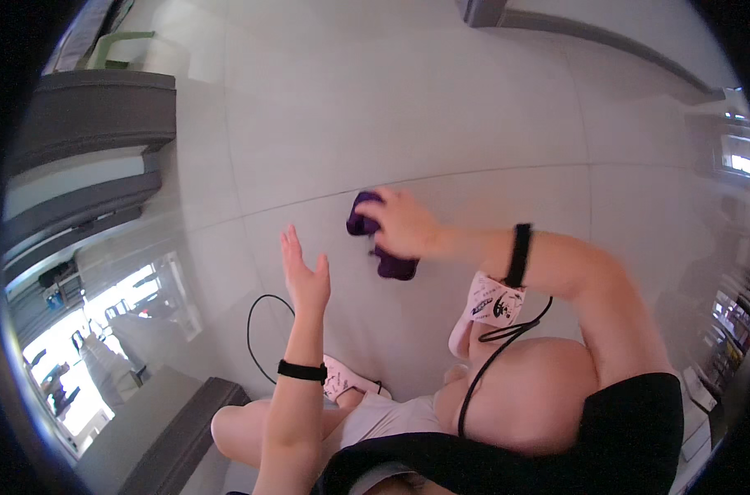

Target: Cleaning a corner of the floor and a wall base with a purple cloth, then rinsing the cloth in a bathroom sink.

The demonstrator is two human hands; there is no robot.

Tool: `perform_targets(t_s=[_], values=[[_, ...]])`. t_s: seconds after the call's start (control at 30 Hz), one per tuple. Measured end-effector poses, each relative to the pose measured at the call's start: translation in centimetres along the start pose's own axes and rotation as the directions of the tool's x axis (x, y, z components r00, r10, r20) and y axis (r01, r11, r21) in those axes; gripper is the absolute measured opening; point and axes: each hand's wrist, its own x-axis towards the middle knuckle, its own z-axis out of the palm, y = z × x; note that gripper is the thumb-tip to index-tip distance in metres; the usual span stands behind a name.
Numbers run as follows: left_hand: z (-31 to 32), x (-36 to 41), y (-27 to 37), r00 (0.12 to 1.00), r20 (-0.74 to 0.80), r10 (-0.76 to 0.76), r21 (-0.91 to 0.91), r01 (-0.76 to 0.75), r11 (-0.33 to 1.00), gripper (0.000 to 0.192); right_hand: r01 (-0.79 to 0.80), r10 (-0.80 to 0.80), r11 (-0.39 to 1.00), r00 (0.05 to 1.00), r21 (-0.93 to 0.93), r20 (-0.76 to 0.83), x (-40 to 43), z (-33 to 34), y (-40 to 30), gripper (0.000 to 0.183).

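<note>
Near the middle of the view my right hand [406, 226], somewhat blurred, has its fingers over a dark purple object [397, 265] with two rounded ends, one showing past the fingertips and one below the palm. What kind of object it is cannot be told. To its left my left hand [305, 269] is raised above the floor, fingers extended and thumb apart, holding nothing. Each forearm wears a black strap, the left one [302, 371] near the wrist and the right one [520, 255] further up the arm.
Pale tiles [406, 111] cover the floor. Dark grey furniture [102, 108] stands at left, with a green frame [121, 40] behind it. A thin black cable [483, 371] runs by my leg. Pink printed slippers [495, 303] are on my feet. Another dark-edged piece [597, 37] is at upper right.
</note>
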Motion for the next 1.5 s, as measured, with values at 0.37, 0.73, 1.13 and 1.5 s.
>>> perform_targets(t_s=[0.37,0.73,1.13,1.5], values=[[4.2,0.1,6.3,0.985,0.132,0.115,-0.024,-0.112,0.993,0.082,0.122,-0.297,0.829,0.923,-0.546,-0.245,-3.7,-1.1,9.9,0.056],[5.4,0.3,11.6,0.949,0.223,0.224,-0.02,-0.225,0.974,0.08,-0.421,-0.011,0.671,0.818,-0.61,-0.576,-2.9,-24.6,25.1,0.048],[4.8,-0.1,12.9,0.933,0.273,0.236,-0.036,-0.236,0.971,0.081,-0.106,-0.337,0.651,0.847,-0.752,-0.411,-13.8,-18.4,20.0,0.053],[2.7,0.7,15.2,0.889,0.343,0.302,-0.056,-0.301,0.952,0.08,-0.241,0.055,0.694,0.957,-0.679,-0.284,-15.2,-18.2,25.7,0.066]])
